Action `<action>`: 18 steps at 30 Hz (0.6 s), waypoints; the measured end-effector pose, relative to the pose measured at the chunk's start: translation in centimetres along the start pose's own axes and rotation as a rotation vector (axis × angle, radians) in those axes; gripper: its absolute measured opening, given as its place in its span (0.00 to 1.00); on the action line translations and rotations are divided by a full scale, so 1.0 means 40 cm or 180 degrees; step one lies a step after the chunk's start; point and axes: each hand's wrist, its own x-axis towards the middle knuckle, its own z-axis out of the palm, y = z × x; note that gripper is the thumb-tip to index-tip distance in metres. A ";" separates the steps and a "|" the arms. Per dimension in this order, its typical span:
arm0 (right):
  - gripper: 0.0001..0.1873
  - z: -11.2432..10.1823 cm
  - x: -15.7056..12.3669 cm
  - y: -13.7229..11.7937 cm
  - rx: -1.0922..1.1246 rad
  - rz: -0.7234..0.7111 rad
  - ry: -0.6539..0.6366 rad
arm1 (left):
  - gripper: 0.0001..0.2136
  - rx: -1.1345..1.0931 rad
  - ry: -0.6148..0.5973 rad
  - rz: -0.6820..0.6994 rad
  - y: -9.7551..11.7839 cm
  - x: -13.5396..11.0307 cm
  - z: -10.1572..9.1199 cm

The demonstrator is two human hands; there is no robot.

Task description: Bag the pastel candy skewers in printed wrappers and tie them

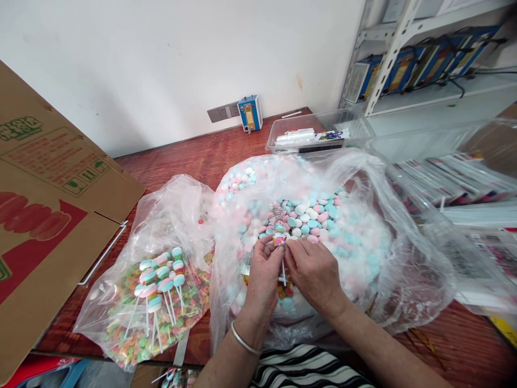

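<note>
A candy lollipop in a clear printed wrapper (pixel 279 225), with a white stick pointing down, is upright between my hands. My left hand (pixel 263 272) has thumb and fingers closed on the base of the wrapper. From the other side, my right hand (pixel 313 269) pinches at the same spot, just above the stick. Below both hands and around them lies a large clear plastic bag (pixel 420 291) full of pink, blue and white candies (pixel 309 215). On the left, several unwrapped candy lollipops (pixel 159 275) rest on a bag of small colourful ring candies (pixel 129 323).
A cardboard box (pixel 48 215) stands at the left edge. Behind the candy bag is a clear plastic tray (pixel 283 126) with white packets. More clear bins (pixel 456 226) hold flat packs on the right. A small blue device (pixel 250 113) leans by the wall socket.
</note>
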 end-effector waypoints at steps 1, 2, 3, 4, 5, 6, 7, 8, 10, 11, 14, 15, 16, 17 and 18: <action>0.15 0.002 0.001 0.002 0.0012 -0.0038 0.0009 | 0.20 0.0032 -0.0004 -0.0007 -0.001 0.003 0.000; 0.15 0.003 0.001 0.005 0.0048 -0.0074 0.0010 | 0.20 0.0076 -0.0002 -0.0003 -0.002 0.005 0.001; 0.15 0.005 0.001 0.008 0.0094 -0.0103 0.0008 | 0.20 0.0125 0.0007 0.0008 -0.003 0.007 0.002; 0.15 0.006 0.002 0.010 0.0140 -0.0124 0.0007 | 0.21 0.0172 0.0021 0.0021 -0.004 0.009 0.003; 0.15 0.007 0.002 0.013 0.0183 -0.0135 0.0011 | 0.20 0.0202 0.0037 0.0033 -0.004 0.010 0.004; 0.15 0.008 0.002 0.015 0.0224 -0.0141 0.0011 | 0.20 0.0211 0.0056 0.0037 -0.005 0.011 0.006; 0.15 0.009 0.002 0.017 0.0265 -0.0158 0.0007 | 0.21 0.0195 0.0082 0.0037 -0.007 0.012 0.008; 0.15 0.009 0.002 0.018 0.0308 -0.0195 -0.0007 | 0.21 0.0160 0.0117 0.0038 -0.009 0.014 0.009; 0.15 0.011 0.000 0.020 0.0387 -0.0293 -0.0039 | 0.22 0.0073 0.0187 0.0030 -0.014 0.016 0.012; 0.15 0.012 -0.002 0.019 0.0422 -0.0347 -0.0042 | 0.22 0.0031 0.0213 0.0031 -0.019 0.018 0.014; 0.14 0.015 -0.007 0.017 0.0546 -0.0465 0.0000 | 0.22 -0.0148 0.0232 0.0062 -0.034 0.020 0.019; 0.13 0.016 -0.008 0.016 0.0604 -0.0478 0.0007 | 0.20 -0.0245 0.0231 0.0073 -0.039 0.020 0.022; 0.13 0.016 -0.009 0.015 0.0666 -0.0478 0.0004 | 0.19 -0.0356 0.0218 0.0072 -0.042 0.018 0.025; 0.13 0.017 -0.009 0.015 0.0744 -0.0462 -0.0019 | 0.17 -0.0470 0.0192 0.0056 -0.045 0.016 0.027; 0.13 0.017 -0.009 0.015 0.0841 -0.0431 -0.0054 | 0.16 -0.0585 0.0159 0.0035 -0.045 0.013 0.030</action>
